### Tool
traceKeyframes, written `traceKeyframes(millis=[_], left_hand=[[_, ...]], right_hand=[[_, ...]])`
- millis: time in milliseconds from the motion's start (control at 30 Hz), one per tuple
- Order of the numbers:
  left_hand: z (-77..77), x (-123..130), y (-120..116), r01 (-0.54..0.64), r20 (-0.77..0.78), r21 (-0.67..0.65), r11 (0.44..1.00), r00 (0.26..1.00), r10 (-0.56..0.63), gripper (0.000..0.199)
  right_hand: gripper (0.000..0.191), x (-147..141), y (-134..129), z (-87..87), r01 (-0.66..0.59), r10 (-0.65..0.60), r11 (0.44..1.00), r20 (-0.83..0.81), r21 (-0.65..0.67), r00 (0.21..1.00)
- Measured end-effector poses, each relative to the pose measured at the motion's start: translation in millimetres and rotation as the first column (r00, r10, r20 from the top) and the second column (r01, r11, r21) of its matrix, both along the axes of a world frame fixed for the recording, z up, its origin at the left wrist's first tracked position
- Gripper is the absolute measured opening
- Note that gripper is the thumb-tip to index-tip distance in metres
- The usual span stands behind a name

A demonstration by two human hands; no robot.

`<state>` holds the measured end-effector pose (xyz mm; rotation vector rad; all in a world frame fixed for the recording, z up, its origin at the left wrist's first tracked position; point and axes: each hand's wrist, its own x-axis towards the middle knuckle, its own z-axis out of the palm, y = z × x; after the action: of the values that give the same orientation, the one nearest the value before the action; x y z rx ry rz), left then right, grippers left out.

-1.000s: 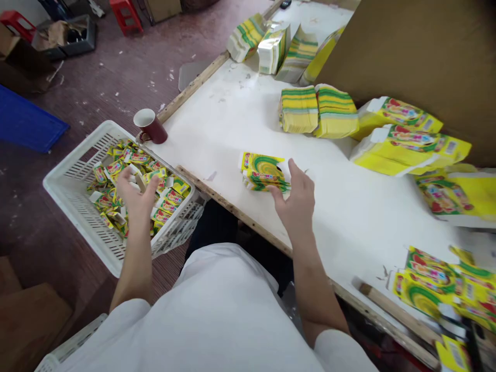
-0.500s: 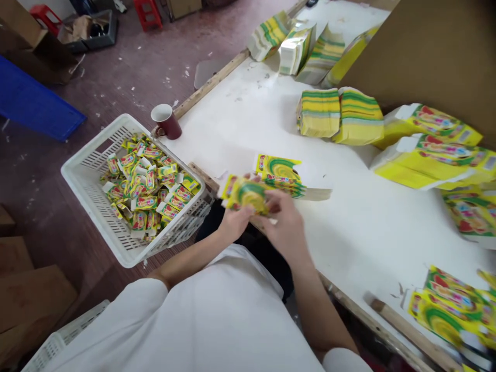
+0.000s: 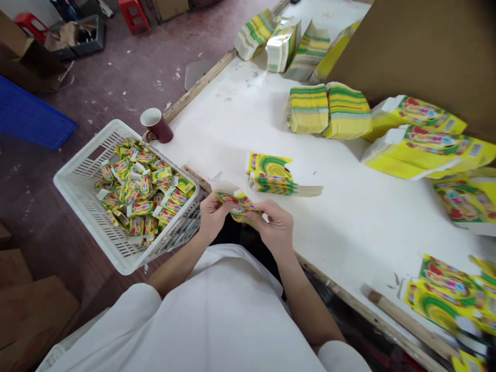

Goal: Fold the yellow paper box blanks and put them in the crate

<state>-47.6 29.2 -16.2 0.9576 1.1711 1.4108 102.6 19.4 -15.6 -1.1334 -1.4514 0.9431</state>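
Observation:
Between both hands, at the table's front edge, is a small yellow and green printed carton (image 3: 241, 205), partly hidden by the fingers. My left hand (image 3: 213, 217) pinches its left end with thumb and fingers. At its right end, my right hand (image 3: 276, 223) is closed on it in the same way. Just beyond them a pile of flat printed cartons (image 3: 271, 170) lies on the white table (image 3: 232, 119). To my left stands a white plastic basket (image 3: 73, 178) holding many small folded cartons (image 3: 141, 188).
A maroon mug (image 3: 158, 126) stands at the table's left corner, close to the basket. Stacked flat cartons (image 3: 308, 108) line the back beside a large brown cardboard panel (image 3: 418, 57). More flat cartons (image 3: 445, 289) and a wooden strip (image 3: 411, 323) lie at the right.
The carton has been turned and bent between my hands; its broad swirl-printed side no longer faces up. My left hand has moved left and the hands sit slightly wider apart.

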Motion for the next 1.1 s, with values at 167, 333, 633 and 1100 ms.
traceKeyframes(millis=[167,333,633,1100], left_hand=[[34.8,-42,5,0.101,-0.218,0.192,0.976,0.974,-0.057,0.072],[57.5,-52,5,0.526,-0.778,-0.011,0.850,0.530,-0.338,0.089],[18.9,-15,-8,0.507,-0.834,-0.025,0.861,0.464,-0.298,0.075],[15.8,-9,-2,0.506,-0.908,0.020,0.862,0.370,-0.196,0.066]], right_hand=[[0.021,13,-6,-3.5,0.086,-0.117,0.987,0.234,0.139,0.965],[0.037,13,-11,2.3,-0.129,-0.038,0.942,0.481,0.309,0.876],[0.056,0,-10,-0.7,-0.197,0.115,0.952,-0.322,-0.235,0.940],[0.054,-10,4,-13.3,-0.438,0.011,0.752,-0.655,-0.493,0.756]])
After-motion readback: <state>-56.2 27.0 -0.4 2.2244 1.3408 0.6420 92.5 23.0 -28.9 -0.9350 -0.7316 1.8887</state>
